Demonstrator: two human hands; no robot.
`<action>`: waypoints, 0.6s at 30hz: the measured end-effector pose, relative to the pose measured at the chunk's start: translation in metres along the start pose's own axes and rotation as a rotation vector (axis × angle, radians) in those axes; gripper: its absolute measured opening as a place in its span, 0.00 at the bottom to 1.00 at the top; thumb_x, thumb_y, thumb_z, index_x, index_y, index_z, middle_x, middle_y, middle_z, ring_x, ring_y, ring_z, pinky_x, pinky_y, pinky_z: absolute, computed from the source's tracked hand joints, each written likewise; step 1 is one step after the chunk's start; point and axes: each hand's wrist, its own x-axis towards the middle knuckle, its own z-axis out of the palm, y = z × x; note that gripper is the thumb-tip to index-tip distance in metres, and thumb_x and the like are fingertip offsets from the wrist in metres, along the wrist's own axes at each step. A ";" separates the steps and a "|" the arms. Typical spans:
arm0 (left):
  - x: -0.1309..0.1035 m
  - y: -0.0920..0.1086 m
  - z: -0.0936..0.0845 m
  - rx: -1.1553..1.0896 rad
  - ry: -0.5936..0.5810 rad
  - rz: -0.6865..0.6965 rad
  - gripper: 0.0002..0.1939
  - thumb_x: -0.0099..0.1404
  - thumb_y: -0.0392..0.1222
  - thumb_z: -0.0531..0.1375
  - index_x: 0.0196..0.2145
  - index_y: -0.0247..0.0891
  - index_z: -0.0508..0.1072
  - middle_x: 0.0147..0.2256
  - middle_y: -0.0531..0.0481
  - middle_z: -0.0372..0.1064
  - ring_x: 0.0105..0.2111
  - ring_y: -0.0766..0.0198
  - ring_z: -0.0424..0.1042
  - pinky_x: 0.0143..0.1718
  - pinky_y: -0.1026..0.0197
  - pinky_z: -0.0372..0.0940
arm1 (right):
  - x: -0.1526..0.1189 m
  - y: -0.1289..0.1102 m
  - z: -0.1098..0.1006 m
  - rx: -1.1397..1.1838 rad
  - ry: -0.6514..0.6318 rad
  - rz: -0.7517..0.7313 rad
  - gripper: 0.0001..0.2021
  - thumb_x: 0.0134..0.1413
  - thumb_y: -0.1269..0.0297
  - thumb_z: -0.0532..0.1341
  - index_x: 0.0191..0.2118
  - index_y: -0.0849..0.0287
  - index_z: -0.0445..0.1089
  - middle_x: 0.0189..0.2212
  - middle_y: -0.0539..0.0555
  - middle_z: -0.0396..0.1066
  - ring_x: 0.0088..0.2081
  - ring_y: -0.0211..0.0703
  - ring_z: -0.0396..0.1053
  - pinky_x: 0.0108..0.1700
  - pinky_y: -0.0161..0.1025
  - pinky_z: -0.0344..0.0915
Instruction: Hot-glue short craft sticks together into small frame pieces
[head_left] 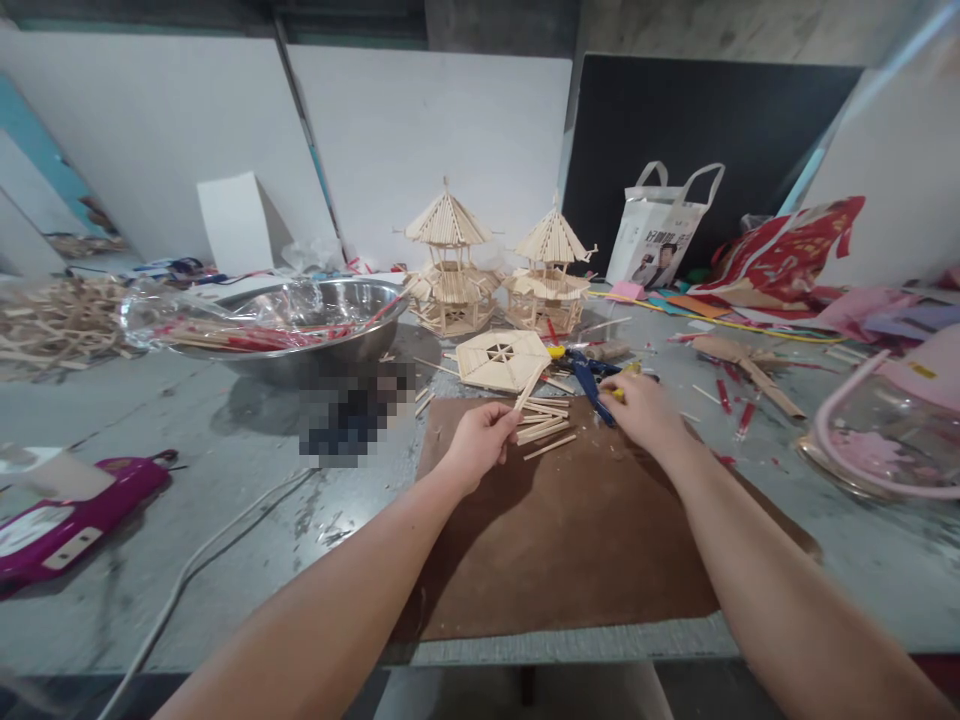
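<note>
My left hand (pixel 480 445) is closed on a thin wooden stick (pixel 532 386), which slants up and away above the brown mat (pixel 577 550). Several loose wooden sticks (pixel 544 430) lie just beyond its fingertips. Over the mat's far right part, my right hand (pixel 649 412) has its fingers curled at a blue-and-yellow hand tool (pixel 591 390); the tool's exact kind is unclear. Behind the loose sticks rests a flat hexagonal wooden panel (pixel 480 368) with a small opening in its middle.
Two stick-built pavilions (pixel 450 290) stand at the back. Left of them is a metal bowl (pixel 360 345) holding red-tipped sticks in plastic. A purple power strip (pixel 112 500) with a white cable lies at left. A pink-handled clear container (pixel 877 440) sits at right, near scattered red bits.
</note>
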 end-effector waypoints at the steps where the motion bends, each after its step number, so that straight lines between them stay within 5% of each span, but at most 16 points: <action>1: 0.000 0.000 0.000 0.004 0.000 0.002 0.12 0.51 0.48 0.53 0.22 0.34 0.62 0.16 0.58 0.58 0.09 0.77 0.53 0.10 0.71 0.46 | -0.002 -0.009 -0.001 0.074 -0.082 -0.124 0.10 0.48 0.64 0.50 0.33 0.58 0.66 0.34 0.54 0.67 0.37 0.41 0.62 0.39 0.36 0.55; 7: 0.000 0.001 0.000 -0.001 -0.011 -0.001 0.13 0.51 0.48 0.53 0.22 0.34 0.63 0.16 0.57 0.58 0.09 0.77 0.53 0.10 0.71 0.47 | -0.019 -0.048 0.005 0.039 -0.290 -0.421 0.07 0.47 0.62 0.52 0.30 0.56 0.65 0.30 0.51 0.67 0.34 0.39 0.63 0.31 0.32 0.55; 14: -0.002 0.001 0.001 -0.020 -0.014 -0.012 0.13 0.51 0.48 0.53 0.23 0.33 0.63 0.17 0.56 0.59 0.09 0.77 0.53 0.09 0.72 0.46 | -0.022 -0.048 0.005 -0.055 -0.348 -0.377 0.07 0.49 0.63 0.48 0.30 0.58 0.62 0.30 0.54 0.67 0.30 0.42 0.65 0.27 0.34 0.55; 18: -0.003 0.004 0.001 -0.039 -0.015 -0.021 0.13 0.50 0.47 0.54 0.23 0.33 0.64 0.17 0.56 0.60 0.09 0.78 0.53 0.09 0.72 0.47 | -0.018 -0.044 0.002 0.141 -0.295 -0.300 0.07 0.49 0.65 0.48 0.29 0.60 0.61 0.30 0.56 0.66 0.31 0.42 0.64 0.30 0.36 0.57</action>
